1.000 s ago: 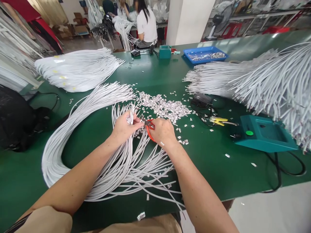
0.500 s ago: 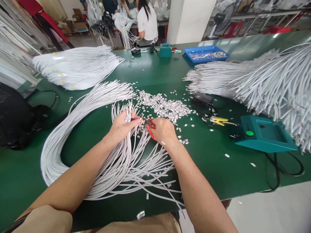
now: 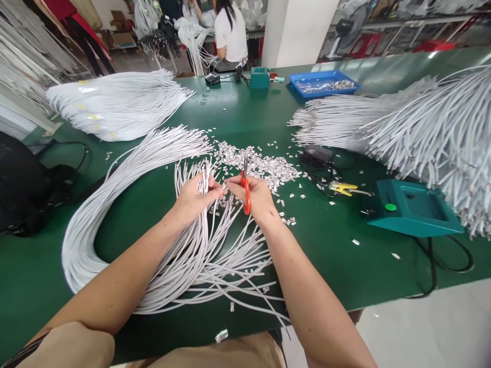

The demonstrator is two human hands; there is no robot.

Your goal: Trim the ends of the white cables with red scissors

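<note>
My left hand (image 3: 194, 198) is closed around several white cables (image 3: 202, 230), whose ends stick up past the fingers. Its thumb and forefinger pinch near a cable tip. Close against it, my right hand (image 3: 258, 198) is closed on red-handled scissors (image 3: 246, 197), their dark blades pointing away from me. The thumb and forefinger of that hand meet the left fingertips at the cable tip; what they pinch is too small to make out. Beyond both hands lies a heap of small silvery foil pieces (image 3: 264, 166). A long curved bundle of white cables (image 3: 82, 235) spreads under my left forearm.
More white cable bundles lie at back left (image 3: 115, 105) and right (image 3: 341, 120). A teal device (image 3: 416, 207) stands right, beside yellow-handled pliers (image 3: 345, 189) and a black adapter (image 3: 316, 156). A blue tray (image 3: 324, 84) sits farther back. A co-worker (image 3: 230, 36) sits beyond the table.
The scissors have swung from pointing at the left fingers to pointing away from me. My right thumb and forefinger have come forward to the cable tip. My left hand keeps its hold.
</note>
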